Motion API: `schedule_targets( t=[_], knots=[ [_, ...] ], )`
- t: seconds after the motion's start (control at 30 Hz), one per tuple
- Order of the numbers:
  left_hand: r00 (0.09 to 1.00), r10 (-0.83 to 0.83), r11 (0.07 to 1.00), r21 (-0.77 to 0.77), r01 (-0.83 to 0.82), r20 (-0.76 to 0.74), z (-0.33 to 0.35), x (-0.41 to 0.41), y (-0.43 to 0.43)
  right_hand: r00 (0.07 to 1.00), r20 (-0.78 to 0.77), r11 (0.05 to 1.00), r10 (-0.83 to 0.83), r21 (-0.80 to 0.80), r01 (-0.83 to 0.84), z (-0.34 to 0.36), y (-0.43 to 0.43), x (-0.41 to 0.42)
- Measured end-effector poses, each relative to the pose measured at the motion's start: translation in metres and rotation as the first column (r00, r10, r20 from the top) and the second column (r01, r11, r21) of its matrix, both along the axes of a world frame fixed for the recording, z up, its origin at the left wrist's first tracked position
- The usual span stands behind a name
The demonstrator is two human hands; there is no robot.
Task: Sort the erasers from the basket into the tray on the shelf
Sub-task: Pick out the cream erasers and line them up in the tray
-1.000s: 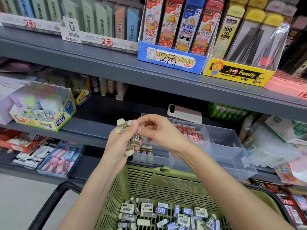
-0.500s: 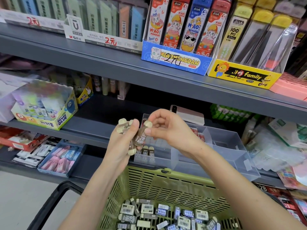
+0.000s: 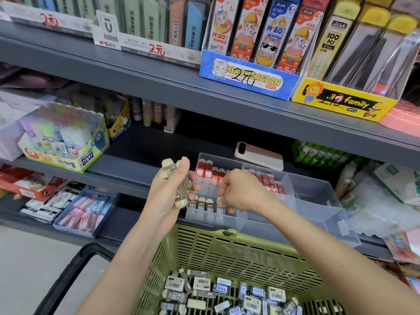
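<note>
Left hand grips a bundle of erasers, their long axes nearly upright. Right hand pinches one eraser over the tray, its pale end pointing down.

R hand blurred, hiding most of its eraser; basket btm cut off by frame edge.

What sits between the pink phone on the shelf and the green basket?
In the head view, the clear tray sits there, holding red erasers and brown erasers; the right hand, gripping an eraser, is over it.
</note>
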State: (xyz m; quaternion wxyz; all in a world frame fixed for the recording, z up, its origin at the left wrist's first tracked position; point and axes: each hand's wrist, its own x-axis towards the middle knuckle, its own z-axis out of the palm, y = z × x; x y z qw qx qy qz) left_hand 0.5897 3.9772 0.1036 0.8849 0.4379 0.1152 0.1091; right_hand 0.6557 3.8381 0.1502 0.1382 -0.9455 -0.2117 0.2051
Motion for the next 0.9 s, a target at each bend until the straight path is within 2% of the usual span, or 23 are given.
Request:
schedule_targets(
  t=[0.1, 0.23, 0.33, 0.4, 0.5, 0.63, 0.7, 0.73, 0.77, 0.8, 0.87, 0.9],
  knots=[
    [1.000, 0.001, 1.000, 0.001, -0.001, 0.005, 0.001, 0.000, 0.000, 0.998, -0.065, 1.000, -0.002, -0.011, 0.001, 0.000, 0.011, 0.000],
    [1.000, -0.001, 1.000, 0.002, 0.001, 0.003, 0.001, -0.002, 0.000, 0.981, -0.173, 0.994, -0.092, 0.049, 0.102, 0.000, 0.012, 0.002],
    [1.000, -0.001, 1.000, 0.000, 0.001, 0.000, 0.002, -0.002, 0.000, 0.992, -0.092, 0.995, -0.083, 0.049, 0.088, -0.008, 0.005, 0.001],
    [1.000, -0.004, 1.000, 0.005, 0.004, 0.000, 0.002, -0.003, 0.000, 1.000, 0.019, 0.999, -0.022, 0.027, 0.021, -0.016, 0.003, 0.000],
    [1.000, 0.000, 1.000, -0.005, 0.000, 0.003, 0.001, -0.003, 0.000, 0.978, 0.142, 0.987, 0.154, -0.060, -0.147, -0.020, 0.002, 0.000],
    [0.999, 0.004, 0.999, -0.051, -0.001, 0.045, 0.000, -0.004, 0.001, 0.942, 0.129, 0.947, 0.311, -0.128, -0.295, -0.017, -0.002, 0.006],
    [0.999, 0.002, 0.997, -0.083, 0.002, 0.050, 0.000, -0.004, 0.001, 0.909, 0.193, 0.924, 0.369, -0.184, -0.336, -0.015, -0.004, 0.007],
    [0.999, -0.004, 0.996, -0.093, 0.008, 0.048, 0.001, -0.003, 0.001, 0.894, 0.260, 0.930, 0.365, -0.156, -0.334, -0.013, -0.005, 0.006],
    [0.999, -0.015, 0.995, -0.097, 0.019, 0.047, 0.001, -0.003, 0.001, 0.897, 0.320, 0.950, 0.305, -0.040, -0.308, -0.008, -0.004, 0.005],
    [0.998, -0.033, 0.995, -0.095, 0.037, 0.050, 0.001, -0.003, 0.001, 0.924, 0.324, 0.950, 0.204, 0.164, -0.267, -0.003, -0.003, 0.003],
    [0.994, -0.085, 0.993, -0.078, 0.091, 0.068, 0.001, -0.004, 0.000, 0.984, 0.162, 0.822, 0.078, 0.548, -0.156, 0.010, -0.001, -0.002],
    [0.990, -0.113, 0.991, -0.059, 0.118, 0.081, 0.002, -0.005, -0.001, 0.992, 0.089, 0.774, 0.088, 0.621, -0.125, 0.016, 0.001, -0.005]
  ],
)
